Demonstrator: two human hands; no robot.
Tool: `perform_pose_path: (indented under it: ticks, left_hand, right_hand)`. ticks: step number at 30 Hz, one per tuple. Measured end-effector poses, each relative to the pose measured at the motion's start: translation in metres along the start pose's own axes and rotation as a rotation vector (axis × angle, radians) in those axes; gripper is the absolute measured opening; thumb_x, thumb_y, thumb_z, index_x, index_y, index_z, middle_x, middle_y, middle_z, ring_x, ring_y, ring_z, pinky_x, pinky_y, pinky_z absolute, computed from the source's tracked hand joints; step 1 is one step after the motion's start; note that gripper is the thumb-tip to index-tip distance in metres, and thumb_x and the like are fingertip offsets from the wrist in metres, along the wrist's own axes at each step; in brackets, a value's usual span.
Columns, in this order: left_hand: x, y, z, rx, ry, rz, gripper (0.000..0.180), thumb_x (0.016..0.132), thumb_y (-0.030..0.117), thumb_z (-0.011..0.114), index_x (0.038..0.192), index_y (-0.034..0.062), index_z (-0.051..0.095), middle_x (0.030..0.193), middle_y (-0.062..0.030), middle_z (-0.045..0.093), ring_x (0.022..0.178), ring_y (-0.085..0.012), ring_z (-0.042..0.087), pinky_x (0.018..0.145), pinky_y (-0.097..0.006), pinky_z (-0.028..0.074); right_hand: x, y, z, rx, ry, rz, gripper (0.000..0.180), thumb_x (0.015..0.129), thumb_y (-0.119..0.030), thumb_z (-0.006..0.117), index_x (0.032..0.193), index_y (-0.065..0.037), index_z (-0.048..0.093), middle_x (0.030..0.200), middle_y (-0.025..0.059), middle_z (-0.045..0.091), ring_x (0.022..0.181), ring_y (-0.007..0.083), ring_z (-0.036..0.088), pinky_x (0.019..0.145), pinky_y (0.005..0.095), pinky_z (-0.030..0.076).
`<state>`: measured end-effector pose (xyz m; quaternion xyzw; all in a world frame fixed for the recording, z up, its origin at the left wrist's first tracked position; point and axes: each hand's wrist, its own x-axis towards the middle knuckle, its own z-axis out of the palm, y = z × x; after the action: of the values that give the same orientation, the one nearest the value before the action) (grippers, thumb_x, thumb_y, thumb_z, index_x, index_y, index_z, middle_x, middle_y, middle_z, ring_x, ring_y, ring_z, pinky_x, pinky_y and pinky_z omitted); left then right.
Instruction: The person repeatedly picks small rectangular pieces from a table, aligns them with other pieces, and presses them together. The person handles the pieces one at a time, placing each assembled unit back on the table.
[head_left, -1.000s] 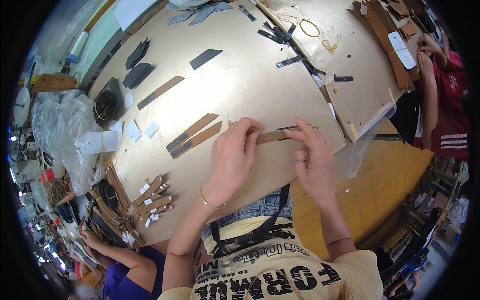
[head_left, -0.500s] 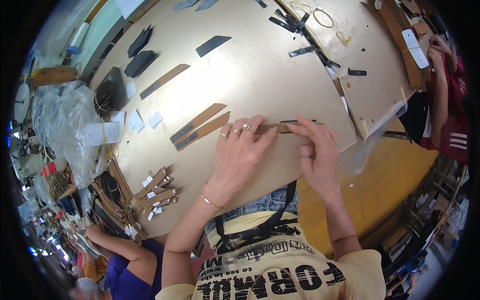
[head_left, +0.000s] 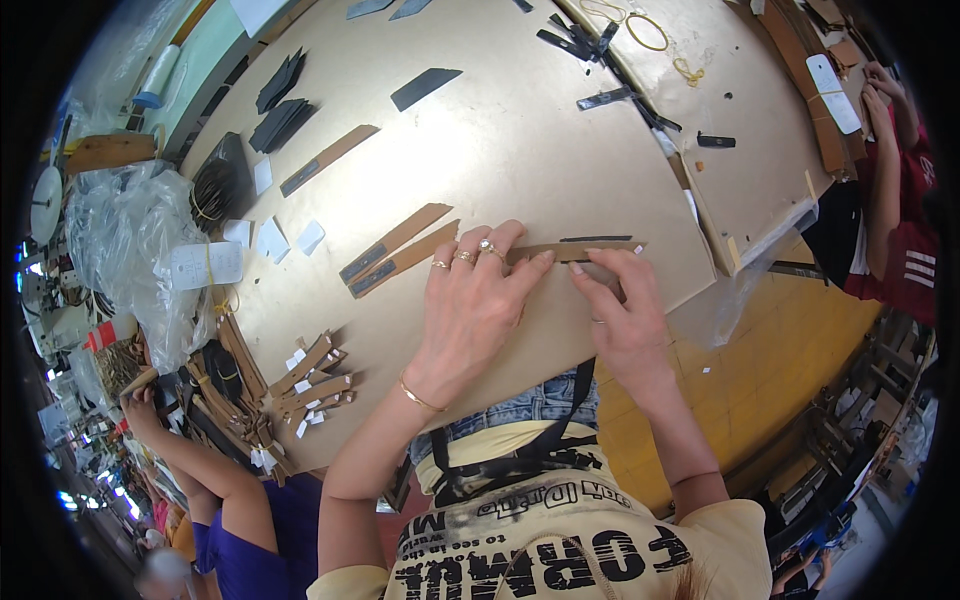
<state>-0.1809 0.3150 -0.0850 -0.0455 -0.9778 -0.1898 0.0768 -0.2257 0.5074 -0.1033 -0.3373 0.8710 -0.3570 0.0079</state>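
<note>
A brown leather-like strip (head_left: 571, 252) lies across the near part of the table. My left hand (head_left: 474, 305), wearing several rings, covers the strip's left end; its fingers press down and the thumb reaches along it. At the strip's near edge my right hand (head_left: 632, 318) has thumb and index finger bent together on it. Dark material shows along the strip's far edge as a thin black line (head_left: 597, 238), and a little at the near edge by my right fingertips. Left of my hands rest two brown strips with dark grey patches (head_left: 400, 262) on their lower ends.
Another patched brown strip (head_left: 330, 160), black pieces (head_left: 282, 126) and white paper slips (head_left: 271, 241) lie farther left. Tagged brown strips (head_left: 312, 385) are heaped at the near left. Black strips (head_left: 604, 99) sit by the table seam. Co-workers flank both sides; one wears a purple garment (head_left: 240, 535).
My right fingers have drawn back toward me to the strip's near edge and bent, uncovering its right end. My left hand stays nearly still. The left co-worker's arm has shifted.
</note>
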Motion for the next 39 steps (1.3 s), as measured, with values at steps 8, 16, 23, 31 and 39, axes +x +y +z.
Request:
perform_pose_path:
  ticks: [8, 16, 23, 31, 39]
  left_hand:
    - [0.001, -0.003, 0.005, 0.021, -0.008, 0.105, 0.04, 0.075, 0.005, 0.069, 0.113, 0.0179, 0.07, 0.121, -0.0033, 0.061, 0.109, -0.0218, 0.059, 0.089, -0.041, 0.043]
    - [0.002, -0.006, 0.004, 0.003, -0.023, 0.104, 0.039, 0.078, 0.006, 0.068, 0.116, 0.014, 0.067, 0.12, -0.0052, 0.061, 0.106, -0.0225, 0.06, 0.091, -0.043, 0.043]
    - [0.009, 0.001, -0.002, -0.16, 0.0, -0.118, 0.018, 0.087, 0.011, 0.069, 0.104, 0.0047, 0.067, 0.109, -0.0082, 0.064, 0.094, -0.0253, 0.063, 0.089, -0.04, 0.043]
    - [0.019, 0.015, -0.019, -0.804, -0.041, -0.388, 0.01, 0.088, 0.006, 0.069, 0.096, 0.0001, 0.07, 0.078, -0.01, 0.069, 0.075, -0.0205, 0.067, 0.071, -0.031, 0.051]
    - [0.014, 0.012, 0.001, -0.465, 0.149, -0.212, 0.015, 0.083, 0.009, 0.074, 0.098, 0.0078, 0.075, 0.099, -0.0074, 0.064, 0.09, -0.0204, 0.062, 0.081, -0.034, 0.044]
  right_hand:
    - [0.003, 0.003, 0.003, -0.156, 0.05, -0.118, 0.038, 0.073, 0.008, 0.065, 0.11, -0.001, 0.069, 0.114, 0.0133, 0.059, 0.106, 0.0337, 0.057, 0.089, 0.0395, 0.053]
    - [0.005, 0.001, -0.004, -0.219, -0.019, -0.148, 0.041, 0.076, 0.003, 0.063, 0.117, 0.0, 0.065, 0.117, 0.0141, 0.057, 0.108, 0.0326, 0.057, 0.091, 0.0397, 0.052]
    - [0.015, -0.023, -0.008, -0.237, -0.06, -0.011, 0.04, 0.076, -0.004, 0.068, 0.115, 0.0, 0.064, 0.113, 0.0144, 0.057, 0.104, 0.0305, 0.058, 0.082, 0.0389, 0.053]
    - [0.025, -0.035, -0.002, -0.158, 0.046, 0.155, 0.026, 0.084, -0.012, 0.072, 0.107, -0.002, 0.065, 0.098, 0.0097, 0.061, 0.09, 0.0271, 0.062, 0.072, 0.0364, 0.052]
    - [0.027, -0.024, -0.003, 0.064, 0.11, 0.235, 0.01, 0.085, -0.009, 0.069, 0.09, 0.0, 0.066, 0.096, 0.0124, 0.063, 0.088, 0.0302, 0.062, 0.074, 0.0388, 0.051]
